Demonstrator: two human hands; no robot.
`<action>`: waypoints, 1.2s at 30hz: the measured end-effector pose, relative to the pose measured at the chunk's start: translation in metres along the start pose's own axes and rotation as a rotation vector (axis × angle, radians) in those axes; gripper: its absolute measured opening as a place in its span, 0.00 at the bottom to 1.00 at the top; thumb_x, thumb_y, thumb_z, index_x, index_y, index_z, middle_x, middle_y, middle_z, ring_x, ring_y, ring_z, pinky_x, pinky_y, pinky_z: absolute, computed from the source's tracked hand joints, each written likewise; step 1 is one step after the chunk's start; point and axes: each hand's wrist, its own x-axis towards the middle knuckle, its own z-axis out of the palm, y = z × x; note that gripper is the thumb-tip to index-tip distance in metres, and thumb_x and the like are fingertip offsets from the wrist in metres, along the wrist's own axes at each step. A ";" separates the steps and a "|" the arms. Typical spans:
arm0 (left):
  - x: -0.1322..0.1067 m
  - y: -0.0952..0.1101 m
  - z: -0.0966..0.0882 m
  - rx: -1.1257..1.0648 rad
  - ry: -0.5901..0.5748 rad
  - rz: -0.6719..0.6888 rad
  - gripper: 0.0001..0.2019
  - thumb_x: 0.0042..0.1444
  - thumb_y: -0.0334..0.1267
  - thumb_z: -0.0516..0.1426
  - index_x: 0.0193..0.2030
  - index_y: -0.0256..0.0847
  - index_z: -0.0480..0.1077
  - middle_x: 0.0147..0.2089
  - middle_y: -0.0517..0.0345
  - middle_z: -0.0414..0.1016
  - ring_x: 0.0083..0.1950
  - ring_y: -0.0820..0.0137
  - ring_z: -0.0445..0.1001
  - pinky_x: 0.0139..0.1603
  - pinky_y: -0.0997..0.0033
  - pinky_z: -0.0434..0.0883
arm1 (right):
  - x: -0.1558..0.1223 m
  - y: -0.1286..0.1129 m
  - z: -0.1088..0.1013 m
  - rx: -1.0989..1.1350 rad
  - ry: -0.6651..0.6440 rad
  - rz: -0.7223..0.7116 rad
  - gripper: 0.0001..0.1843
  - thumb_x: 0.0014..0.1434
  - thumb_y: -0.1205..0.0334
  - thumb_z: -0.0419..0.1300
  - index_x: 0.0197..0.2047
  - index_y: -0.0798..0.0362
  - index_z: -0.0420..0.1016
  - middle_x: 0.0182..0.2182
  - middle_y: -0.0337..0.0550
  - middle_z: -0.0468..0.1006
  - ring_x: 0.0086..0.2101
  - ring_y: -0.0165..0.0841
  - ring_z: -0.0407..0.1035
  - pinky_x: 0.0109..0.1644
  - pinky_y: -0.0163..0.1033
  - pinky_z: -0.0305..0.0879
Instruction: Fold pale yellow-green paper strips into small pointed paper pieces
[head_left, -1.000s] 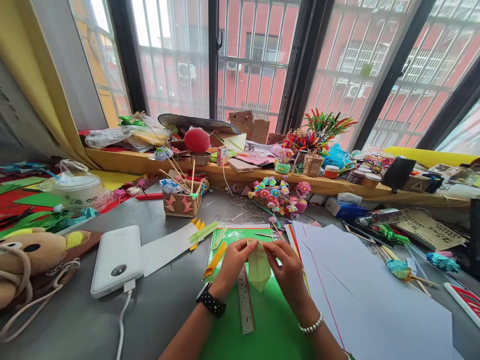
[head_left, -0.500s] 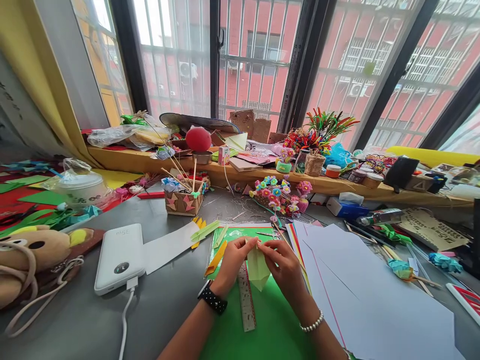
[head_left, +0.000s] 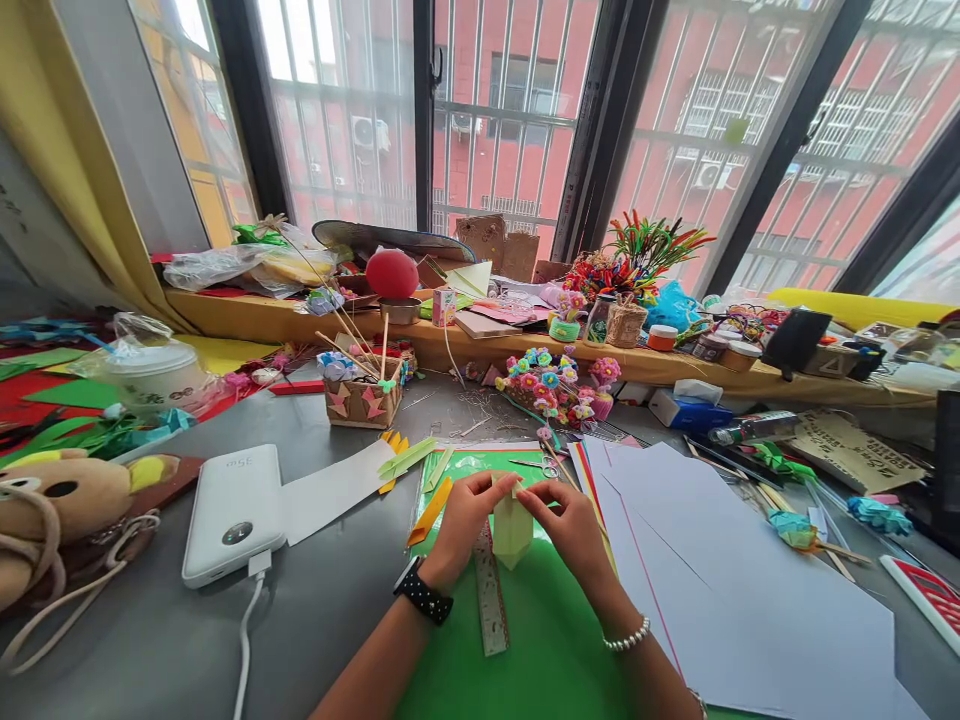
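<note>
A pale yellow-green piece of folded paper [head_left: 513, 535] hangs between my two hands, its pointed end toward me. My left hand [head_left: 471, 520] pinches its top edge between thumb and fingers. Close beside it, my right hand [head_left: 568, 522] grips the same top edge, fingertips almost touching the left ones. Just under my left hand, a clear ruler [head_left: 492, 605] lies on the green mat [head_left: 555, 650]. Orange folded paper [head_left: 430, 512] lies left of my left hand, and scissors [head_left: 550, 465] rest beyond the hands.
White paper sheets [head_left: 720, 590] spread to the right. At left are a white power bank [head_left: 232, 510] with its cable, a white strip [head_left: 337, 495] and a plush toy [head_left: 67, 500]. A cardboard box of sticks [head_left: 360, 402] and crocheted flowers [head_left: 547, 385] stand behind.
The folded paper has turned to face me more, and its lower part shows wider and flatter. My right hand's fingers have shifted slightly; both hands still grip the top edge.
</note>
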 end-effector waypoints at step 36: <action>0.000 0.007 0.001 -0.107 0.002 -0.146 0.15 0.34 0.46 0.60 0.21 0.34 0.70 0.18 0.62 0.64 0.21 0.77 0.60 0.21 0.78 0.58 | 0.002 0.007 -0.001 0.254 -0.090 0.141 0.15 0.44 0.52 0.58 0.21 0.57 0.69 0.18 0.37 0.67 0.22 0.27 0.60 0.24 0.32 0.55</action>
